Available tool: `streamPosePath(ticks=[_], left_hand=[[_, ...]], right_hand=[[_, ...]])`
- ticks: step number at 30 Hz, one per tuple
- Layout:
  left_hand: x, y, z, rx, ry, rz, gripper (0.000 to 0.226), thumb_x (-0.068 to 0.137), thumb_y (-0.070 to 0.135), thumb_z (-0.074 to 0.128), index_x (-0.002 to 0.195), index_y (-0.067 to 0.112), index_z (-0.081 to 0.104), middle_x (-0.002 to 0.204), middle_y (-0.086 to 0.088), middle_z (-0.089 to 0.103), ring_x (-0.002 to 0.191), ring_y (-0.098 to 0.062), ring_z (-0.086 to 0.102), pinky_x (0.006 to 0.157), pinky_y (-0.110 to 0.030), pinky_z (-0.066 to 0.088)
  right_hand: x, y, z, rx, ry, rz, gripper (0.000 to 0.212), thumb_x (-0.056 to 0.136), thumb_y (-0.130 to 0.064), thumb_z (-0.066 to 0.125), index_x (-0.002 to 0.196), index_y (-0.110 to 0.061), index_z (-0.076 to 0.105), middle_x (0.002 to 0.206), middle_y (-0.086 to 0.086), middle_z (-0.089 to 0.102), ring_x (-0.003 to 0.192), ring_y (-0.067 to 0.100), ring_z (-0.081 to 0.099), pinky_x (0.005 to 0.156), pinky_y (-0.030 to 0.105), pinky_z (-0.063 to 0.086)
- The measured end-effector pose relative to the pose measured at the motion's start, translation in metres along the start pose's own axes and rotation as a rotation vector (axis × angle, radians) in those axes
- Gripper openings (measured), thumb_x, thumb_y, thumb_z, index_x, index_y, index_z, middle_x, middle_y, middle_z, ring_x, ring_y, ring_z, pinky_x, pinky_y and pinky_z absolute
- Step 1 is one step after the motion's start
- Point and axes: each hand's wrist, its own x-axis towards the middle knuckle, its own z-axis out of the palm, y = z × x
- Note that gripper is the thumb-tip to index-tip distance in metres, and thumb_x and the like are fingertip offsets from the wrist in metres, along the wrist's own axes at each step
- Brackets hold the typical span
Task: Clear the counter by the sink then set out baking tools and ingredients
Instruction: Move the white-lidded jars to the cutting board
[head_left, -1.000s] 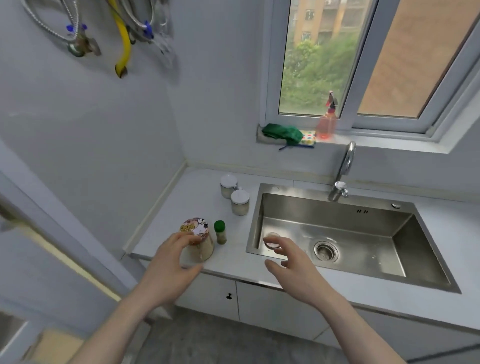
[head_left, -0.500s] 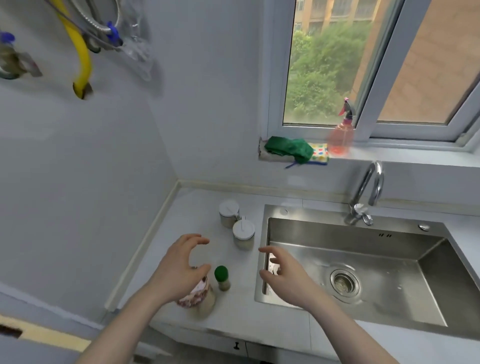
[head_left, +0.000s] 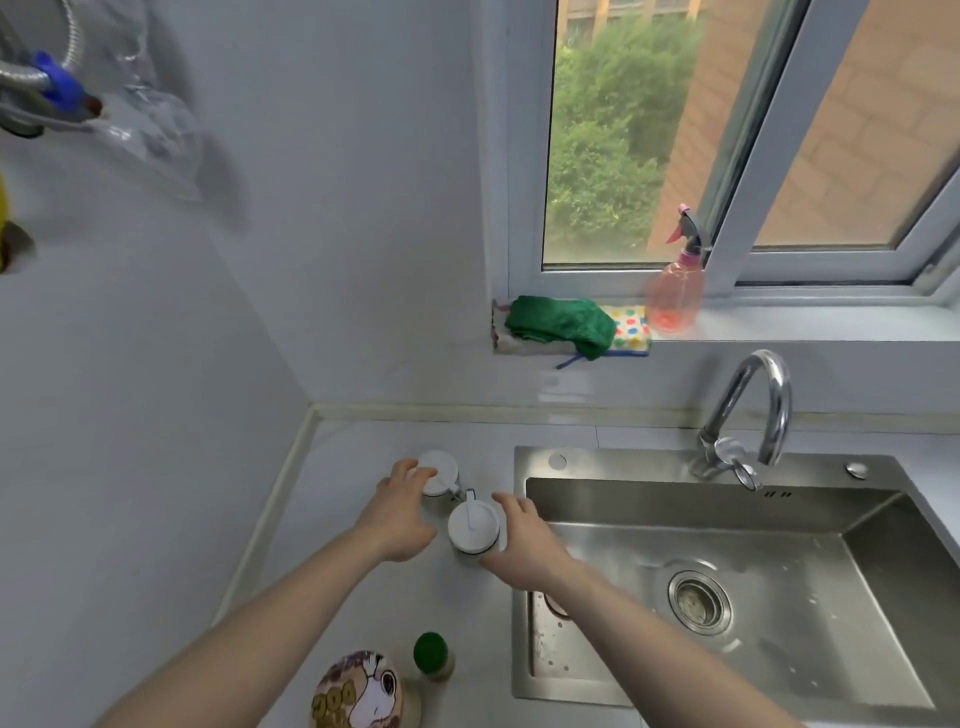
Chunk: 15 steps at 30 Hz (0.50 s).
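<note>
Two small jars with white lids stand on the grey counter (head_left: 353, 452) just left of the sink. My left hand (head_left: 397, 519) curls its fingers round the far jar (head_left: 441, 467) from the left. My right hand (head_left: 524, 540) wraps the near jar (head_left: 472, 525) from the right, thumb under its front edge. Closer to me stand a small green-capped bottle (head_left: 431, 654) and a container with a cartoon lid (head_left: 361, 691), both untouched.
The steel sink (head_left: 623, 457) fills the right side, with a curved faucet (head_left: 753, 415) behind it. On the window sill lie a green cloth (head_left: 561, 322), a dotted sponge and a pink spray bottle (head_left: 675, 296). The wall closes the counter on the left.
Both hands moved forward, away from the cartoon-lid container and the sink's edge, onto the two white-lidded jars. The view came closer and tilted down.
</note>
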Motion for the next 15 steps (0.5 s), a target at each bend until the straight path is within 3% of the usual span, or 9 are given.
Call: streamPosePath(ticks=[4,9,12,15], left_hand=[[0.047,-0.006,0.004,0.188,-0.07,0.075,0.091,0.082,0.012,0.061,0.158,0.03,0.014,0.167,-0.001,-0.006,0.146,-0.037,0.023,0.114,-0.043,0.037],[0.076,-0.017,0.01,0.393,-0.188,0.14,0.102,0.086,-0.003,0.055,0.16,0.037,-0.003,0.167,0.011,-0.019,0.154,-0.037,0.0,0.122,-0.049,0.023],[0.083,-0.025,0.016,0.418,-0.184,0.175,0.101,0.083,-0.007,0.053,0.159,0.038,0.004,0.168,0.009,-0.01,0.15,-0.04,0.013,0.115,-0.047,0.034],[0.087,-0.028,0.014,0.436,-0.117,0.209,0.089,0.082,-0.003,0.06,0.153,0.034,0.022,0.161,0.003,0.012,0.13,-0.038,0.037,0.1,-0.044,0.046]], right_hand=[[0.026,0.0,0.012,-0.031,0.026,0.071,0.098,0.082,-0.04,0.078,0.158,-0.019,0.021,0.16,0.007,0.025,0.142,0.029,0.042,0.113,0.034,0.036],[0.047,-0.002,0.028,-0.069,0.006,0.118,0.097,0.084,-0.04,0.076,0.159,-0.017,0.019,0.159,0.008,0.025,0.146,0.027,0.035,0.116,0.031,0.031],[0.055,-0.005,0.042,-0.083,-0.002,0.164,0.091,0.087,-0.041,0.071,0.159,-0.023,0.019,0.156,0.007,0.028,0.141,0.033,0.039,0.114,0.037,0.037],[0.058,-0.005,0.056,-0.091,0.027,0.2,0.088,0.086,-0.04,0.069,0.158,-0.029,0.02,0.152,0.005,0.034,0.135,0.034,0.046,0.106,0.04,0.044]])
